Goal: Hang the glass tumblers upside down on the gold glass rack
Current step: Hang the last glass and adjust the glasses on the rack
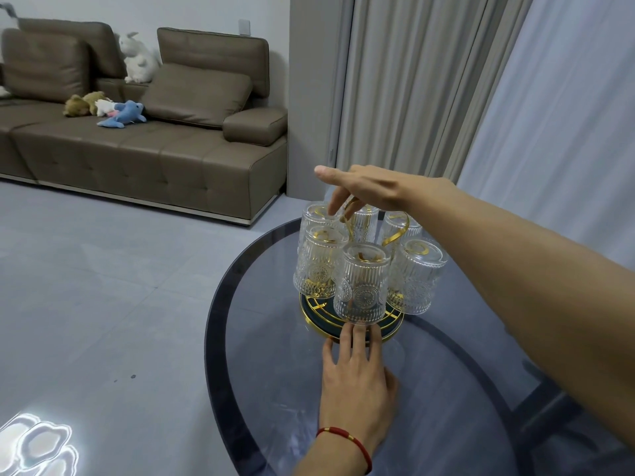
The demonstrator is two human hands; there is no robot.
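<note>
Six tumblers (pixel 361 283) inverted on rack (pixel 318 309), just beyond left hand (pixel 355 383); fingers straight, slightly apart, tips touching base rim. Press flat to steady. Right hand (pixel 364 187) above: thumb straight, fingers curled on top handle (pixel 347 207). Move slowly; glasses near touching.

The left hand (pixel 355 379) lies low, palm down, fingers straight and spread forward. The right hand (pixel 364 188) reaches out higher, thumb extended, fingers curled downward in a pinch.
</note>
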